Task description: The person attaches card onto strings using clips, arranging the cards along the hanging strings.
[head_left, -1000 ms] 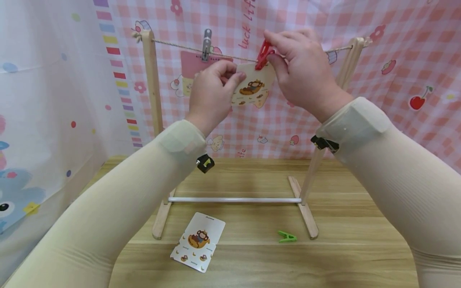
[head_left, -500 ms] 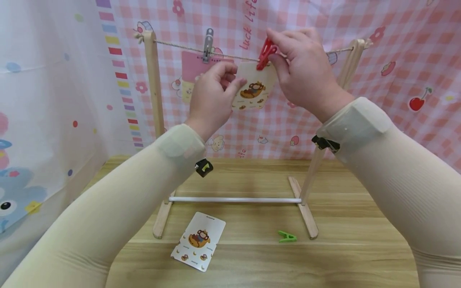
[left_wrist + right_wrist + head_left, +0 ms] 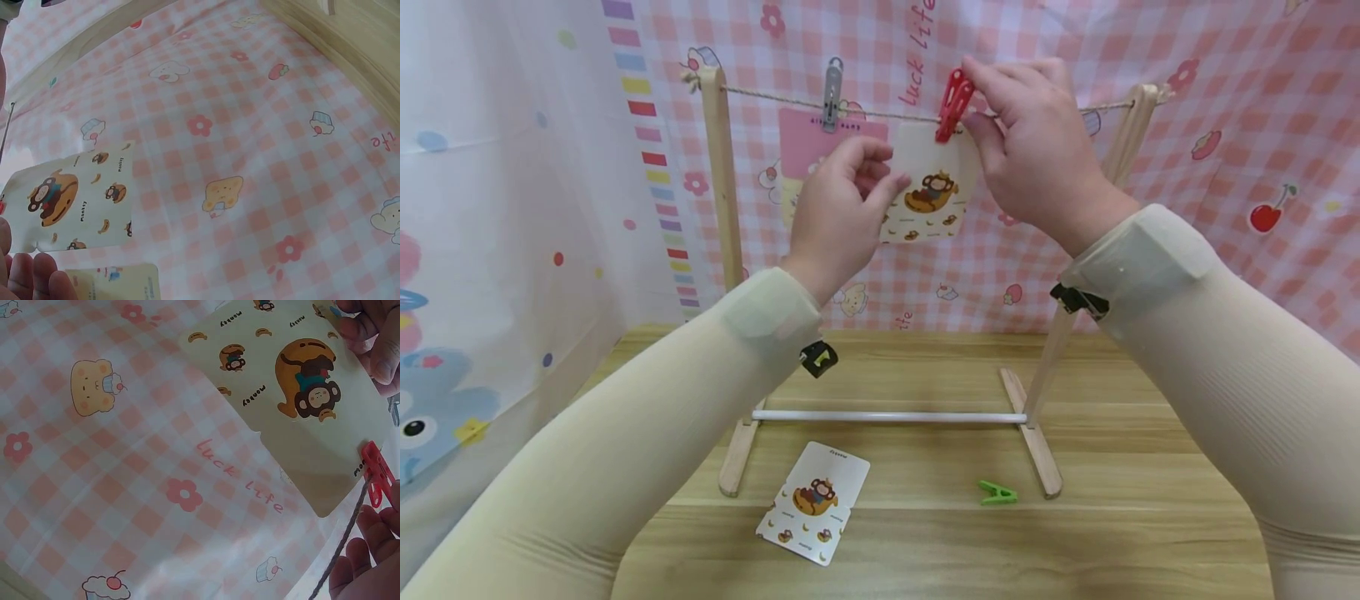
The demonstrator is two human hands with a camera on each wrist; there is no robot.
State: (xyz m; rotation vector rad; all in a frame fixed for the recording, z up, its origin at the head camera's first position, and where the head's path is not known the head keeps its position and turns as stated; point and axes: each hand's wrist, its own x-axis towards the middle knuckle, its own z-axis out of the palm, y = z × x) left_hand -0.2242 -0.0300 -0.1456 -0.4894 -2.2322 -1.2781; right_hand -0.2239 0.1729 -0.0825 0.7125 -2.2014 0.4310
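A white card with a monkey on a banana point(image 3: 931, 192) hangs from the rope, clipped at its top by a red clothespin point(image 3: 953, 104). My left hand point(image 3: 842, 204) is beside the card's left edge, thumb and fingers apart and loosely bent. In the left wrist view its fingers point(image 3: 37, 275) lie close to the card's edge. My right hand point(image 3: 1037, 146) is just right of the clothespin, index finger and thumb spaced apart near its handles. The right wrist view shows those fingers point(image 3: 375, 528) at the clothespin, perhaps still touching it.
A pink card point(image 3: 805, 146) hangs farther left under a grey clothespin point(image 3: 832, 96). The rope spans two wooden posts point(image 3: 721, 175), joined low by a white rod point(image 3: 887, 416). On the table lie another monkey card point(image 3: 814, 504) and a green clothespin point(image 3: 998, 492).
The left hand has let go of the card and drawn slightly left and down. The card now hangs more fully in view. The right fingers have loosened from the red clothespin.
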